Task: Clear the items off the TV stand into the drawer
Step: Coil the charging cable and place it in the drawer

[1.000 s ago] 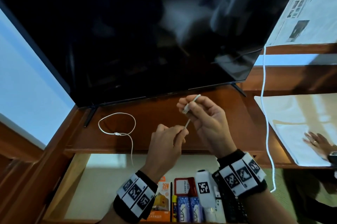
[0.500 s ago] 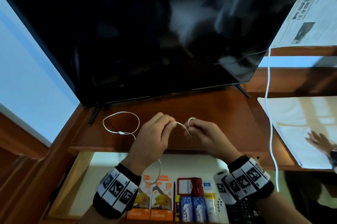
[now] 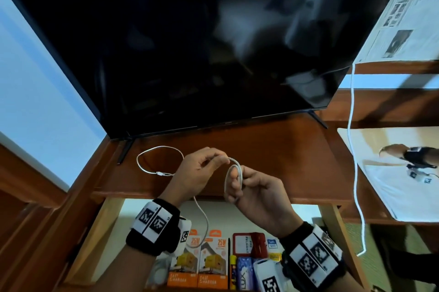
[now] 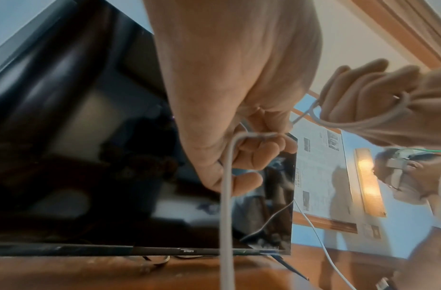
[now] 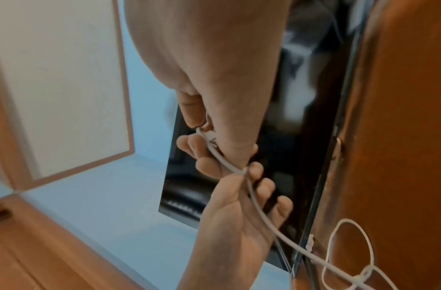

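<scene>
Winding on, I had looped the white cable (image 3: 234,174) around my right hand (image 3: 255,193)'s fingers since a second earlier, left hand (image 3: 199,172) pinching the feed; its tail lay on the TV stand (image 3: 273,149), the drawer (image 3: 99,239) waiting.

A television (image 3: 190,42) stood at the back of the TV stand (image 3: 273,149). In front of it, part of a cable (image 3: 159,161) lay looped on the stand's left side. Below the stand's front edge sat the open drawer (image 3: 95,239), with boxes (image 3: 197,265) inside.
</scene>
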